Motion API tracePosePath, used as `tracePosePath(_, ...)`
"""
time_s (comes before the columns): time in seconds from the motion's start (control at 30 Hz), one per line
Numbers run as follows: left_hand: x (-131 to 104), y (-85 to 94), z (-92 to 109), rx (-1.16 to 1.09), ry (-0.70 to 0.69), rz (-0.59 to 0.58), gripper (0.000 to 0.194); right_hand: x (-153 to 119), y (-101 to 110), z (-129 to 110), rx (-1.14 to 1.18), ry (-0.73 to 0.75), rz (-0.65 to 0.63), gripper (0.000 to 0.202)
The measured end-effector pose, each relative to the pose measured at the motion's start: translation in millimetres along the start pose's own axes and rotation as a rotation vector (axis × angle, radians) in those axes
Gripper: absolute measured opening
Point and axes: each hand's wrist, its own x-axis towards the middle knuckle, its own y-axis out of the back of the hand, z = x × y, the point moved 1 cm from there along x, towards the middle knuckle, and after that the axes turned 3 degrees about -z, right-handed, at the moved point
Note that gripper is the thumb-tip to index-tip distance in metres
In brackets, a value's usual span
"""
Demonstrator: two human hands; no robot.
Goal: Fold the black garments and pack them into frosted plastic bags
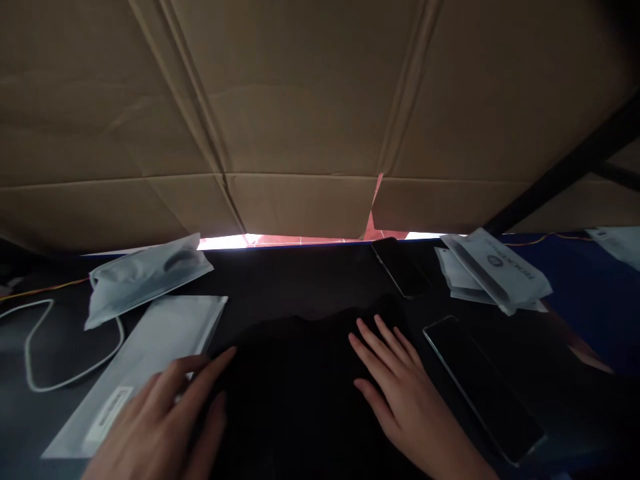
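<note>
A dark piece of what looks like black cloth (300,387) lies on the black table surface in front of me, its far edge wavy. My right hand (400,390) rests flat on its right part, fingers stretched out and slightly spread. At the cloth's left edge is my left hand (163,413), index finger extended, thumb apart and the other fingers bent; I see nothing gripped in it. Partly under the left hand lies a flat, pale plastic bag (155,333) with a white label. To the right of my right hand sits a dark phone-like slab (485,387) with a clear edge.
Brown cardboard (300,100) hangs across the back. A stuffed pale pouch (150,273) and a white cable (30,360) lie left. A smaller black phone (400,267) and printed pale pouches (505,270) lie back right. Part of another person's arm (590,357) shows at right.
</note>
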Motion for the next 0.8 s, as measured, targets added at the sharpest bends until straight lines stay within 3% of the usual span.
tracePosePath(0.1,21,-8.8,41,0.025,-0.222,0.003,0.054,5,1,-5,-0.029,0.034,0.011,0.058)
tracePosePath(0.17,25,-24.8,55,0.076,-0.283,0.004,0.065,9,0,-6,-0.035,0.033,0.002,0.058)
tracePosePath(0.3,22,-47.1,40,0.156,-0.236,-0.004,0.104,14,0,-3,-0.028,0.034,-0.014,0.064)
tracePosePath(0.4,27,-38.9,20,0.183,-0.173,-0.067,0.125,20,4,4,-0.003,-0.027,0.069,0.060)
tracePosePath(0.5,51,-21.2,18,0.198,-0.111,-0.126,0.096,33,7,18,0.020,-0.161,0.174,0.049)
tracePosePath(0.6,89,-11.4,31,0.184,-0.067,-0.104,0.062,56,9,33,0.053,-0.225,0.217,0.048)
tracePosePath(0.7,122,-10.0,46,0.184,-0.073,-0.101,0.041,77,18,42,0.099,-0.235,0.245,0.030)
tracePosePath(0.8,131,-2.5,50,0.179,-0.131,-0.101,0.030,75,36,42,0.154,-0.194,0.277,0.011)
